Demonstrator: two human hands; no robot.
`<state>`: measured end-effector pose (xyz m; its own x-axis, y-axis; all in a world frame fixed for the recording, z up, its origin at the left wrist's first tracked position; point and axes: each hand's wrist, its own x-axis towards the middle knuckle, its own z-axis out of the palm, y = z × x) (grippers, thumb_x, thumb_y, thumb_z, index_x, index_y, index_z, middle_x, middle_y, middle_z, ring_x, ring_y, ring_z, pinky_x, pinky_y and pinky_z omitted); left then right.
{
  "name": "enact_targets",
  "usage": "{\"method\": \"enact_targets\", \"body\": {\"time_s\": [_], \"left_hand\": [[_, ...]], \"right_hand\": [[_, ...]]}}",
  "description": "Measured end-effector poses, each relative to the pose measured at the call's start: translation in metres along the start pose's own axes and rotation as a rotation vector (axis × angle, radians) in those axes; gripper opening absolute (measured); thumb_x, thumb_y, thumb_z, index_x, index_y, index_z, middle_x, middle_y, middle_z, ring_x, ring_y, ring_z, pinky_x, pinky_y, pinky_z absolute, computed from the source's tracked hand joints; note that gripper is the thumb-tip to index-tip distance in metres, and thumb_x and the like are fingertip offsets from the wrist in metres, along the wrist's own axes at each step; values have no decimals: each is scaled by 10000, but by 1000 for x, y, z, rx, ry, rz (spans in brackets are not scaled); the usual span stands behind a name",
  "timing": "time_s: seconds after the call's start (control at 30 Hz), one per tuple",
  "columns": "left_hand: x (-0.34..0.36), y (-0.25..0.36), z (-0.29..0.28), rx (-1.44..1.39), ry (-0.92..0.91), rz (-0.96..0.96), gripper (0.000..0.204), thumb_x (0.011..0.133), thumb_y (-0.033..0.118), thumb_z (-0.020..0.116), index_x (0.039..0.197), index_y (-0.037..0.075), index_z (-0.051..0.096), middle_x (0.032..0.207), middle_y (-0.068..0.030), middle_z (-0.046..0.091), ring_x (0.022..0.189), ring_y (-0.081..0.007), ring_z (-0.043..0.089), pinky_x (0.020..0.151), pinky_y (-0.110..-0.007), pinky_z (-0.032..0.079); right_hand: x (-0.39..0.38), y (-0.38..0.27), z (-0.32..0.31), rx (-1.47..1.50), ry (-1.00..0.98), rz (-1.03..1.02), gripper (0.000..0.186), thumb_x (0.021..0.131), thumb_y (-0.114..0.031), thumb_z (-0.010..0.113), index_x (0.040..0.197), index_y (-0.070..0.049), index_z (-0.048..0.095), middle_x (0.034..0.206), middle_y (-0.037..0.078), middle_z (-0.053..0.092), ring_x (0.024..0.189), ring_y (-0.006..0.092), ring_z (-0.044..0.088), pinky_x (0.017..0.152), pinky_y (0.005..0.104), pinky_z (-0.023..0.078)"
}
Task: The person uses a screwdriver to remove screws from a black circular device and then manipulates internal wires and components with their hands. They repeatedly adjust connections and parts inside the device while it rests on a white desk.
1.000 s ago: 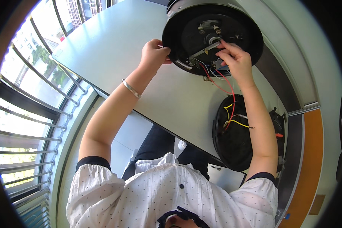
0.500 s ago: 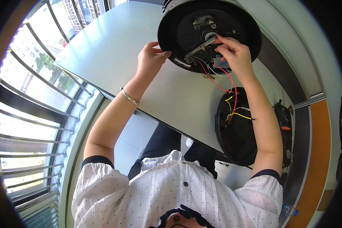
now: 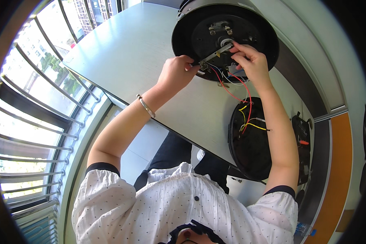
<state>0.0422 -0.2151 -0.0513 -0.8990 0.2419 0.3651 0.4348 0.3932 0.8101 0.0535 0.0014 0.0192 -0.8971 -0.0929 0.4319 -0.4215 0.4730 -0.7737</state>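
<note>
A round black appliance body lies on its side at the far end of the table, its underside facing me. Across that underside runs a slanting narrow metal strip. My right hand pinches the strip's upper right end, close to a pale ring at the centre. At its lower left end, by a small bracket, my left hand is closed with thumb and fingertips together. Red wires and white ones hang from the body to a round black cover, where yellow wires also show.
The pale table carries all this, its near edge in front of my body. An open black tool case with an orange-handled tool stands at the right, beyond my right forearm. Barred windows line the left side.
My left hand has moved right, from the appliance's rim to the lower left end of the metal strip. My right hand stays at the strip's other end.
</note>
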Motion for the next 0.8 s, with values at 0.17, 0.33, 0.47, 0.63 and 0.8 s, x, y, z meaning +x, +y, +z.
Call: {"method": "enact_targets", "body": {"time_s": [0.17,0.33,0.47,0.63,0.8], "left_hand": [[18,6,5,-463,-227,-400,275,817,173,566,853,-96,611,746,-131,636,541,-182,640,442,-279,522],[19,3,11,-652,-174,-415,275,810,147,575,931,-100,584,797,-156,635,625,-222,656,479,-301,538],[15,-1,10,-775,-140,-366,297,812,139,573,992,-96,556,833,-162,631,685,-241,661,520,-314,554],[12,4,9,-802,-96,-419,341,817,184,611,1006,-94,548,825,-150,628,679,-231,659,553,-301,561],[16,3,19,-641,-56,-378,349,806,214,659,977,-78,573,794,-126,623,707,-200,657,591,-288,564]], "right_hand": [[-1,2,-2,-25,-36,-10,358,790,13,563,1140,-52,606,963,46,622,767,87,592,554,206,475],[-4,4,-3,-31,-24,-21,371,769,24,553,1126,-58,611,917,33,626,722,76,577,565,217,490],[-5,14,-7,-72,-63,-51,422,798,19,554,1212,-67,554,990,42,618,777,75,584,558,203,473],[-4,14,-6,-50,-31,-53,408,755,33,554,1146,-75,603,920,37,633,724,81,586,597,216,487],[-5,8,-4,-21,-28,-2,425,750,28,560,1159,-78,596,917,33,636,727,77,586,612,214,477]]}}
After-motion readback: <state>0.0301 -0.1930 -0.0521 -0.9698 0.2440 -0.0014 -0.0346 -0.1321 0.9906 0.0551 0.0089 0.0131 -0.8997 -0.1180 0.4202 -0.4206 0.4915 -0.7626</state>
